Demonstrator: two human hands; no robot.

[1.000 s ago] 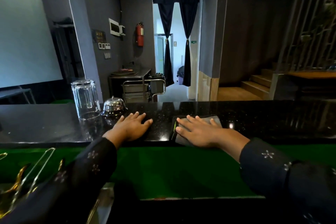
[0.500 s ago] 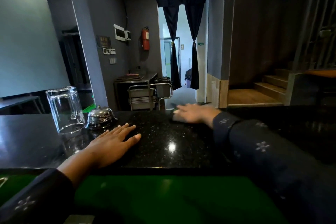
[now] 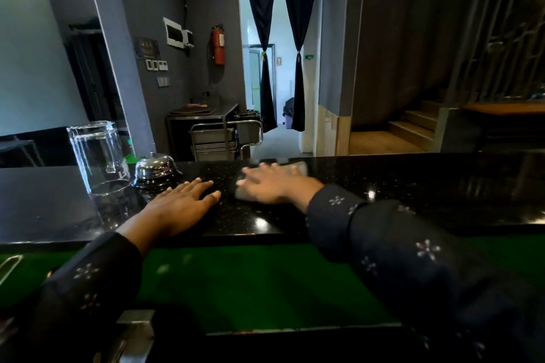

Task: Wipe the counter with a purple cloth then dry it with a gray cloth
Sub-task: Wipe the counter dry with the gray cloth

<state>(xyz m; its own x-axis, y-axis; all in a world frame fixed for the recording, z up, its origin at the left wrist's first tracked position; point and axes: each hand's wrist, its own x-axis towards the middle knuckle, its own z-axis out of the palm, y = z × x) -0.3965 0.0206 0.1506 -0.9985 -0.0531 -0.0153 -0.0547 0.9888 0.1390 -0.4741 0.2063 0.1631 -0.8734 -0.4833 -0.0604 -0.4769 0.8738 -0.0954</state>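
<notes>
The gray cloth (image 3: 299, 168) lies flat on the black counter (image 3: 413, 186), close to the far edge and a little right of the middle, almost wholly covered by the right hand (image 3: 269, 183). Only a pale strip shows past the fingertips and another by the thumb side; the hand is blurred, so the cloth's outline is hard to read, but its long side seems to run along the counter's length. The right hand is spread open, palm down, pressing the cloth rather than gripping it. The left hand (image 3: 184, 202) is also open and flat, fingers together, resting bare on the counter nearer the front edge, just left of the right hand and holding nothing.

Judging by the gray cloth in use, this looks like the drying stage. The cloth sits directly under the right hand, so that hand is the one to carry any stroke. The widest bare stretch of counter lies to the right of it.

To the left, near the far edge, stand a metal bell (image 3: 156, 169) and an upturned glass (image 3: 98, 156), touching neither hand. No purple cloth is visible.
</notes>
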